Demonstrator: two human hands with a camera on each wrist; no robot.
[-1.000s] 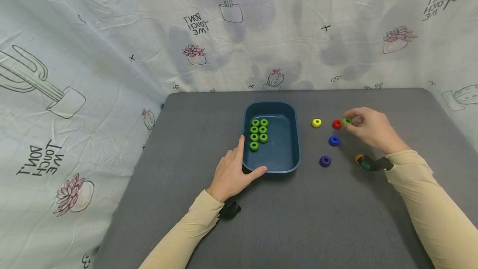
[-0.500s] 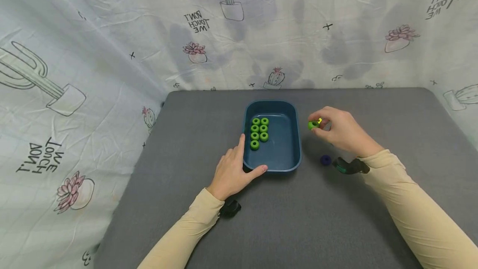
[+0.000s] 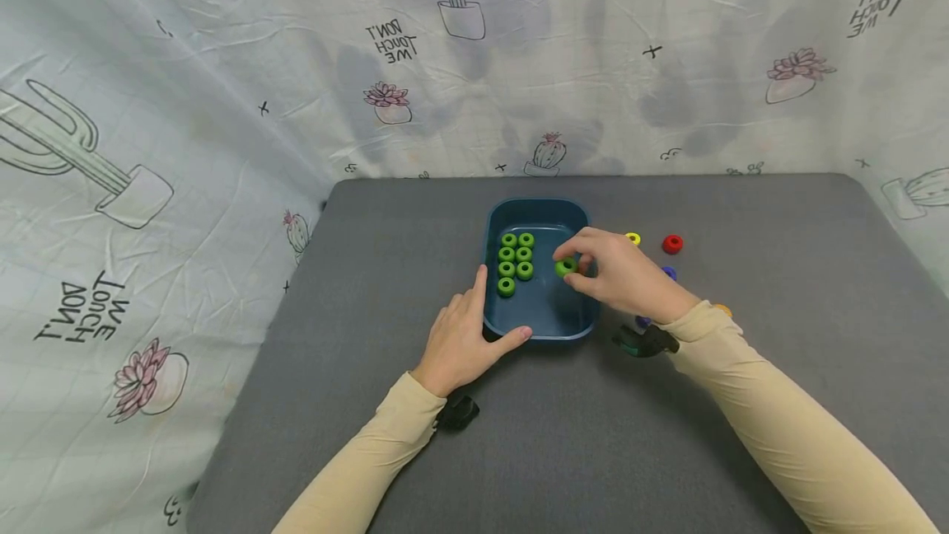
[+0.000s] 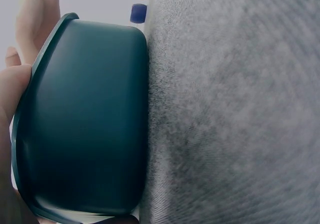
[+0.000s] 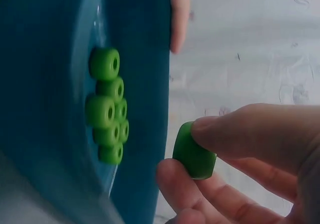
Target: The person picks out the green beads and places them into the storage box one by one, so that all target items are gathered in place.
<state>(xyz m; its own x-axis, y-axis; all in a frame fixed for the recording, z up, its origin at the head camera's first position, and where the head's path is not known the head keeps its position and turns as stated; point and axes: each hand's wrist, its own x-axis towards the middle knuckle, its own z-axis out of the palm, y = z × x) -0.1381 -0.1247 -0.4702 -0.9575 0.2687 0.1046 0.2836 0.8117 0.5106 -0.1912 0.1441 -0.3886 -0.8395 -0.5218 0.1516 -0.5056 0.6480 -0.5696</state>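
Note:
My right hand is over the right half of a blue tray. Between its thumb and fingertips it pinches a green bead with a hole through it. Several more green beads lie in two columns along the tray's left side, holes facing up. My left hand rests at the tray's near left corner. Its thumb is laid over the near rim and its index finger stretches along the left wall. In the left wrist view the tray's outer wall fills much of the left half.
Right of the tray, on the grey table, lie a yellow bead, a red bead, an orange bead and two blue ones, partly hidden by my right arm. A printed curtain hangs behind the table.
My right hand has carried the green bead leftward from beside the red bead, past the yellow one, to over the tray. My left hand has stayed in place on the tray.

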